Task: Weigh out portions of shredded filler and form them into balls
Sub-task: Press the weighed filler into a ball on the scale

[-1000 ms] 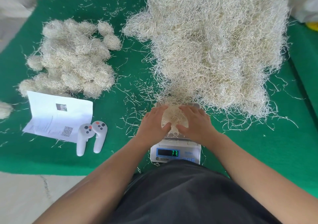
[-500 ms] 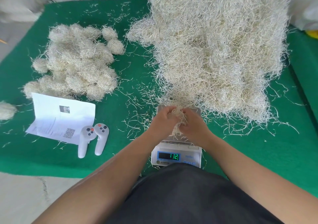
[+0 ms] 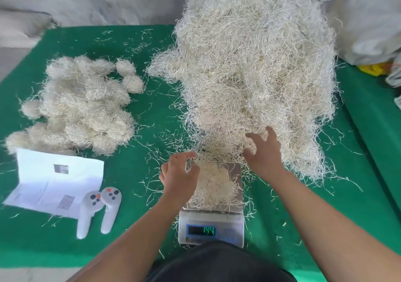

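Left grip (image 3: 180, 173) loosely curled at portion's (image 3: 213, 186) left edge, pinching few strands at most; right grip (image 3: 263, 149) spread, empty, at heap's (image 3: 249, 69) foot. Sits loose and springy on scale (image 3: 211, 227), directly between both, left nearer. Pale, wiry, tangled shreds. Finished fuzzy balls (image 3: 82, 108) far left on green worktop (image 3: 152, 108).

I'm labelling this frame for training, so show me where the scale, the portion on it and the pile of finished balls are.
scale (image 3: 211, 230): head view, on its display panel.
portion of filler (image 3: 213, 186): head view, on the middle of the loose heap.
pile of finished balls (image 3: 84, 106): head view, on the pile's centre.
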A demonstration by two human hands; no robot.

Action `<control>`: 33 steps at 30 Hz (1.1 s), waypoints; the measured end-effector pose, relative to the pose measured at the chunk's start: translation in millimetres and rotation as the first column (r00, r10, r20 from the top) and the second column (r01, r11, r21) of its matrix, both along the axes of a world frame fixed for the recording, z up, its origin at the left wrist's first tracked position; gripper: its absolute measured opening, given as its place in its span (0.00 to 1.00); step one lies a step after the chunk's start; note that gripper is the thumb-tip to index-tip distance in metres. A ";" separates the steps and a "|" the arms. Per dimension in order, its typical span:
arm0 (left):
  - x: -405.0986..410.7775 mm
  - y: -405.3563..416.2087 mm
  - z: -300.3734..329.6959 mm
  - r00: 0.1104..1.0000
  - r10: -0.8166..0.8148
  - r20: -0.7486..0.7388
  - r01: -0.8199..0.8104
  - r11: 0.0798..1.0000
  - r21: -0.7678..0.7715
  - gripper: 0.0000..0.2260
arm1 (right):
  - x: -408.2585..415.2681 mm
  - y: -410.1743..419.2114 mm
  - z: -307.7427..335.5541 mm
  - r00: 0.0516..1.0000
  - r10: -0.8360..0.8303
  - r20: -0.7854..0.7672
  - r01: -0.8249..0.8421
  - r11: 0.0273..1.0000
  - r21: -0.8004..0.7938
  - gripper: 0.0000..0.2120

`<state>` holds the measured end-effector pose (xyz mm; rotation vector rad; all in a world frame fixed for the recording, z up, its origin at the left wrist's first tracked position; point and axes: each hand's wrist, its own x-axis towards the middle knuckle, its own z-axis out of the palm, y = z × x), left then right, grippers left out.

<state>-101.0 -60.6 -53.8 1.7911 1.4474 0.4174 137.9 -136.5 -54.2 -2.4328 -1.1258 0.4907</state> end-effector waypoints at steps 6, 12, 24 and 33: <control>21.9 5.8 11.3 0.989 -0.141 0.042 0.139 0.989 0.047 0.14 | 62.4 39.6 9.2 0.999 -0.002 0.042 0.013 0.964 -0.267 0.30; 48.3 15.6 31.1 0.950 -0.177 0.256 0.191 0.981 -0.029 0.15 | 34.8 42.4 46.7 0.992 0.123 0.027 -0.125 0.942 0.312 0.14; 104.6 43.9 68.3 0.819 0.273 0.505 0.145 0.752 -0.643 0.13 | -18.1 14.7 56.5 0.868 0.318 -0.380 -0.019 0.787 0.616 0.23; 91.1 47.1 68.2 0.844 0.321 0.430 0.013 0.789 -0.614 0.18 | 40.8 76.3 29.2 0.982 0.150 0.118 -0.156 0.987 0.040 0.43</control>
